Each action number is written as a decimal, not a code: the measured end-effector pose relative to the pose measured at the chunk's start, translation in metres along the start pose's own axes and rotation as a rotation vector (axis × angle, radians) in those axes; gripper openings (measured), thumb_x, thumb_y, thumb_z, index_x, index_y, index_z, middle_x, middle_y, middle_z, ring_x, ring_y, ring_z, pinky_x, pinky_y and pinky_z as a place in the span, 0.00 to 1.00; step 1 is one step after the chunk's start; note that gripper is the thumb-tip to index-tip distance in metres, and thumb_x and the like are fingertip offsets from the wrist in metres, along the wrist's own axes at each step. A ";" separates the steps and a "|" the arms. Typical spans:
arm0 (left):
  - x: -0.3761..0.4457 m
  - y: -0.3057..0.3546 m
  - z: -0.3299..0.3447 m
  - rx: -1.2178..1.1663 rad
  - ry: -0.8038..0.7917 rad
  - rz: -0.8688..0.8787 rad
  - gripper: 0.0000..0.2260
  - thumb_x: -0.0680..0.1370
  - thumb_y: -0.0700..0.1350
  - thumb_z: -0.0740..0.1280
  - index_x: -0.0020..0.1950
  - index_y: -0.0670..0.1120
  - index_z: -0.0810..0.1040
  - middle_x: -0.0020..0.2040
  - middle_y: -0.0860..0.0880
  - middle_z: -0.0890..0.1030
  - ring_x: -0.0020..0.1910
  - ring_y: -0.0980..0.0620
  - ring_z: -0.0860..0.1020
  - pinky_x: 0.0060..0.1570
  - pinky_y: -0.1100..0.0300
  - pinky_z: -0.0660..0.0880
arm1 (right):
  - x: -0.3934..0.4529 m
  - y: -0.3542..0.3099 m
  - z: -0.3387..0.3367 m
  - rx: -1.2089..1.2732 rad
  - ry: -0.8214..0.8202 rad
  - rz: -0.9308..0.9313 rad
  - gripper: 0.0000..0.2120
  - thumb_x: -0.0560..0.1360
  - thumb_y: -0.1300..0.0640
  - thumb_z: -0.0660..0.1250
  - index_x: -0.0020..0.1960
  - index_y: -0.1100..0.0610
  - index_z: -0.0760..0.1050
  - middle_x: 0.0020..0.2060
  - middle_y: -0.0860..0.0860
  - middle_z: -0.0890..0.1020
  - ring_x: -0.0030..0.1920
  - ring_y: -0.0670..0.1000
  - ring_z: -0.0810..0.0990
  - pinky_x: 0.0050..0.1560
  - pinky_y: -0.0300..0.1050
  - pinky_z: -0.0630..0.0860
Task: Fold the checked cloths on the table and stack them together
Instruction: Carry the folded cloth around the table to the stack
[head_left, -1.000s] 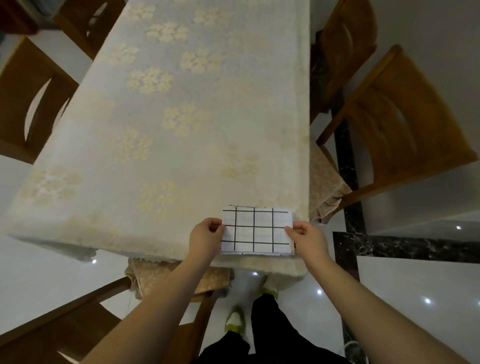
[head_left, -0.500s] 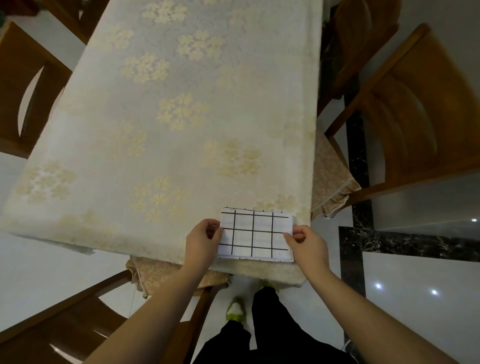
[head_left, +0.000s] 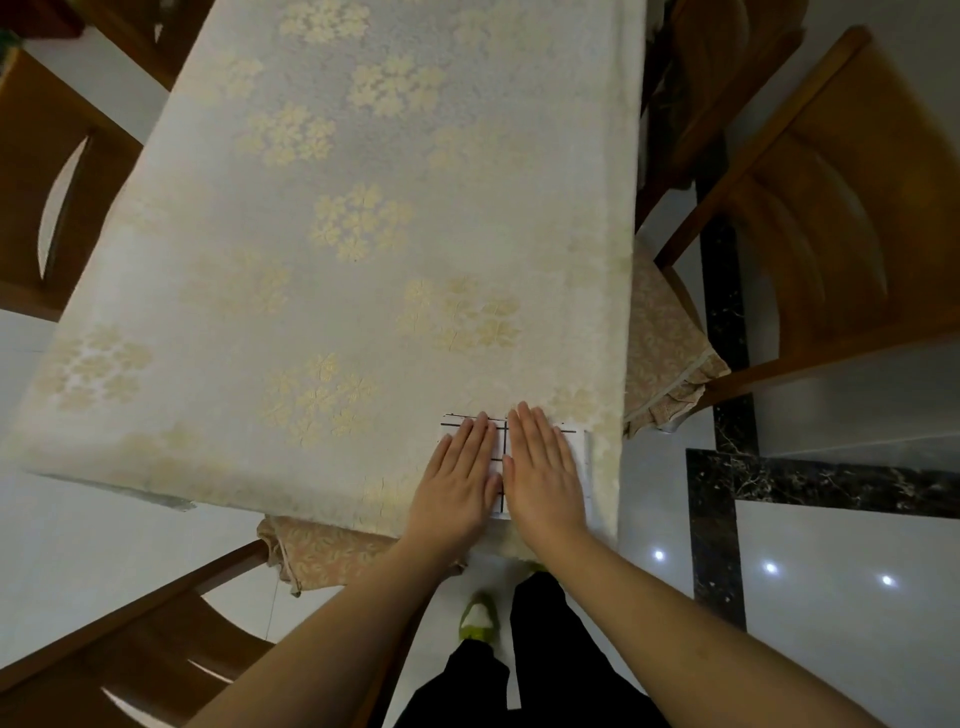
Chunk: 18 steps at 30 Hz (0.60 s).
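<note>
A folded white cloth with a black check pattern (head_left: 500, 446) lies flat near the table's front right corner. My left hand (head_left: 460, 480) and my right hand (head_left: 543, 475) rest palm-down on it side by side, fingers straight and together, covering most of it. Only a strip of cloth between the hands, its far edge and its right edge show. Neither hand grips anything. I cannot tell whether one cloth or a stack lies under the hands.
The table (head_left: 363, 234) wears a cream tablecloth with pale floral motifs. Wooden chairs stand at the right (head_left: 841, 218), the left (head_left: 47, 171) and the near left (head_left: 135, 644). The table's front edge runs just behind my wrists.
Both hands let go of the cloth's side edges and moved inward onto its top, now lying flat on it. The camera has shifted closer and slightly right.
</note>
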<state>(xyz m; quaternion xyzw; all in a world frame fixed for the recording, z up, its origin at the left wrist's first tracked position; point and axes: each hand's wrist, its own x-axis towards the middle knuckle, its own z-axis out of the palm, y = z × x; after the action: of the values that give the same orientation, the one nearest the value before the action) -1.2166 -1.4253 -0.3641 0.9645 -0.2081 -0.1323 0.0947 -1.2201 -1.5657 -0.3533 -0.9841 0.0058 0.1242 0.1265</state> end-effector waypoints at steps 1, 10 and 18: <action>0.001 -0.001 0.001 0.003 -0.012 0.000 0.26 0.84 0.53 0.46 0.79 0.42 0.54 0.80 0.45 0.54 0.79 0.49 0.53 0.75 0.52 0.51 | 0.000 0.003 0.004 -0.013 -0.018 0.006 0.28 0.79 0.50 0.47 0.74 0.61 0.63 0.74 0.56 0.66 0.75 0.54 0.60 0.75 0.47 0.45; -0.001 -0.025 -0.005 0.055 -0.085 -0.108 0.39 0.78 0.69 0.45 0.80 0.46 0.43 0.81 0.49 0.43 0.79 0.51 0.43 0.77 0.53 0.43 | -0.010 0.038 0.006 -0.028 -0.020 0.075 0.33 0.79 0.42 0.48 0.78 0.60 0.54 0.78 0.55 0.56 0.78 0.52 0.54 0.75 0.51 0.52; 0.002 -0.030 -0.010 0.068 -0.162 -0.138 0.44 0.75 0.73 0.45 0.79 0.47 0.36 0.79 0.49 0.36 0.78 0.51 0.37 0.75 0.51 0.37 | -0.009 0.046 0.001 -0.045 -0.087 0.056 0.35 0.79 0.39 0.46 0.78 0.62 0.53 0.78 0.56 0.56 0.78 0.53 0.53 0.75 0.50 0.48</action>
<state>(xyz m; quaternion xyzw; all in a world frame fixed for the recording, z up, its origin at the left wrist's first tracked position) -1.2003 -1.3981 -0.3621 0.9653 -0.1524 -0.2089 0.0355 -1.2308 -1.6106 -0.3634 -0.9799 0.0249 0.1705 0.1010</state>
